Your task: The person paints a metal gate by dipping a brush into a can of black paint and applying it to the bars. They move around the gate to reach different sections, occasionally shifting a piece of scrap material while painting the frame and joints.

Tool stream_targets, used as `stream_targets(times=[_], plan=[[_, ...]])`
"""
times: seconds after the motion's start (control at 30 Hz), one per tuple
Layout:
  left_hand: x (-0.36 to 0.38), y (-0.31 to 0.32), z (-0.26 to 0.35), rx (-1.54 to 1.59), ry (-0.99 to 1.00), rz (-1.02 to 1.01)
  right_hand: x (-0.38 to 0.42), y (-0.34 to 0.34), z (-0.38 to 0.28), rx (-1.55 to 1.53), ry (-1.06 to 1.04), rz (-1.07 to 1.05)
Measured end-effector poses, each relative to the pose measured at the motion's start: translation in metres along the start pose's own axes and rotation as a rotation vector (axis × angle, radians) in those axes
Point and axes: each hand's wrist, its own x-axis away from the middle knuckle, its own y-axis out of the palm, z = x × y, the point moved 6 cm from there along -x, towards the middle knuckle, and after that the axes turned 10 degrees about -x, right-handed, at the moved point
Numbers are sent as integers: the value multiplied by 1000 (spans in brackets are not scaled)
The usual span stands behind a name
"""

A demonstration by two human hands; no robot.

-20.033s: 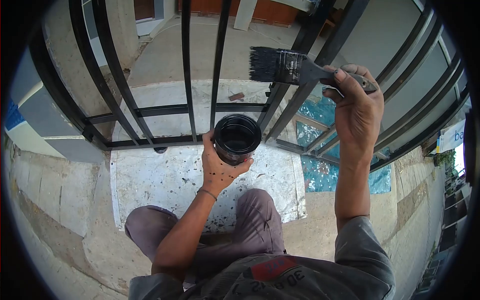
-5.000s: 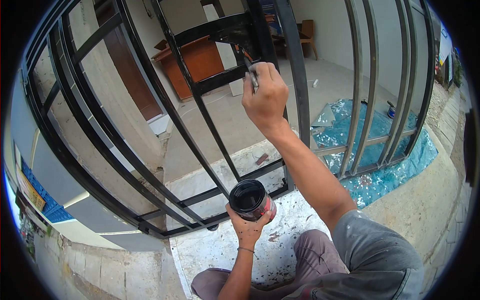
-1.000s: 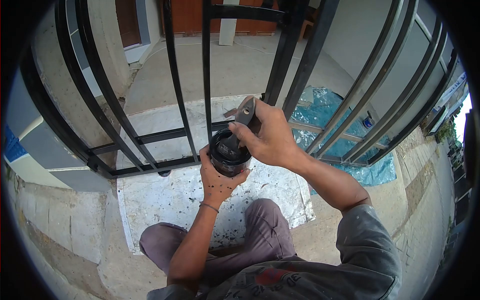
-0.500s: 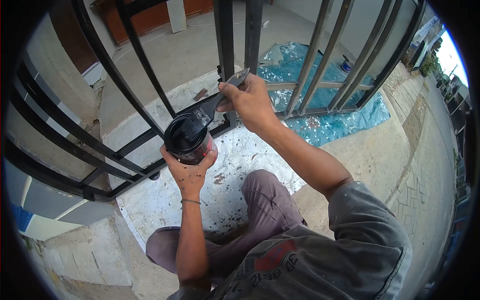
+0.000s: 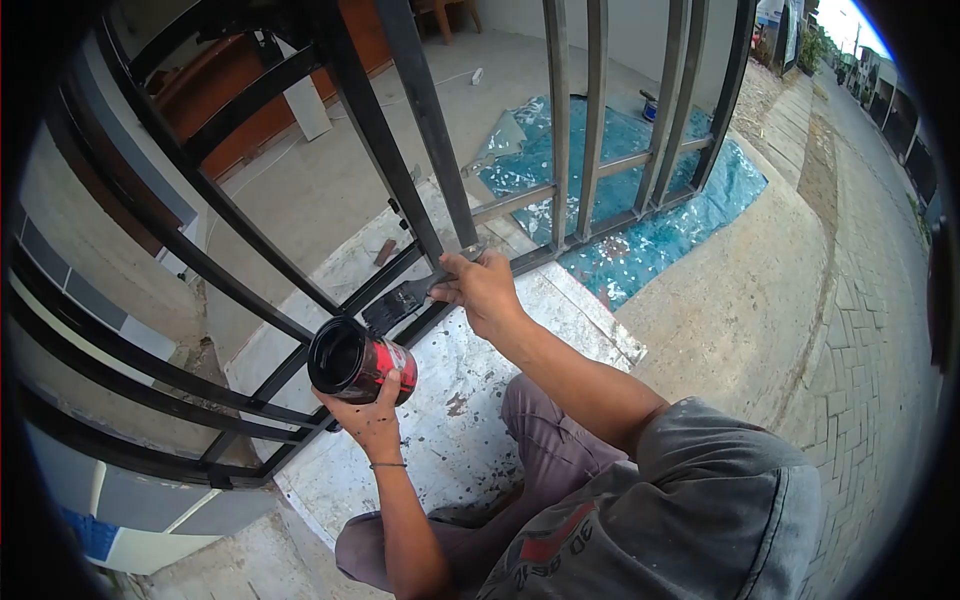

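Note:
My left hand point(image 5: 371, 415) is wrapped round a paint can point(image 5: 392, 366) with a red label and black paint inside. Black specks dot that hand. A paintbrush point(image 5: 398, 303) is gripped by its handle in my right hand point(image 5: 484, 292). Its black, paint-coated bristles are just outside the can's rim on the upper right, close to the bottom bars of the metal gate point(image 5: 345, 110). Bars on the left of the gate are black, while those on the right point(image 5: 556, 130) look bare grey.
A paint-spattered white sheet point(image 5: 450, 390) lies under my legs. Beyond the gate a spotted blue tarp point(image 5: 625, 240) covers the floor, with a small can point(image 5: 650, 106) on it. A paved road point(image 5: 860, 350) runs along the right.
The brush has come out of the can's mouth and now sits beside its rim. My view has turned, so the gate appears shifted and tilted. Both hands keep their grip.

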Motion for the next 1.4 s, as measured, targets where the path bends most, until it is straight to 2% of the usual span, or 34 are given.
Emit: stream_targets(times=[0.1,0.23,0.3,0.43,0.57,0.6,0.63,0.73,0.9,1.03,1.1,1.17,1.27,1.33,1.37,1.4], plan=[[-2,-2,1,98,-39,25,5,-10,9,-53,94,82],[-6,-11,8,-40,1,36,-3,-14,33,-200,235,139],[-7,-8,-2,14,-18,24,-11,-16,49,-209,278,113],[-7,-12,-1,-78,-21,61,-16,-16,65,-196,328,119],[-6,-17,3,-81,-1,64,-31,-8,51,-385,313,164],[-6,-17,2,-65,-18,45,-23,10,37,-461,404,147],[-5,-16,-2,-55,-14,48,-15,27,21,-456,395,141],[-6,-17,-6,-100,23,71,3,94,-37,-394,165,-94],[-7,-21,4,-74,-71,2,23,244,-125,-397,-166,-564],[-9,-21,11,-53,-37,17,71,368,-164,-383,-372,-859],[-10,-22,14,-57,-32,16,97,420,-173,-407,-432,-941],[-8,-22,13,-27,-18,24,112,467,-181,-436,-551,-1008],[-6,-24,19,-22,0,25,123,523,-194,-532,-672,-982],[-5,-28,26,-37,-9,25,127,547,-204,-465,-927,-803],[-6,-30,27,-36,-8,46,128,562,-204,-471,-915,-820],[-6,-31,27,-44,-8,33,123,573,-202,-368,-900,-710]])
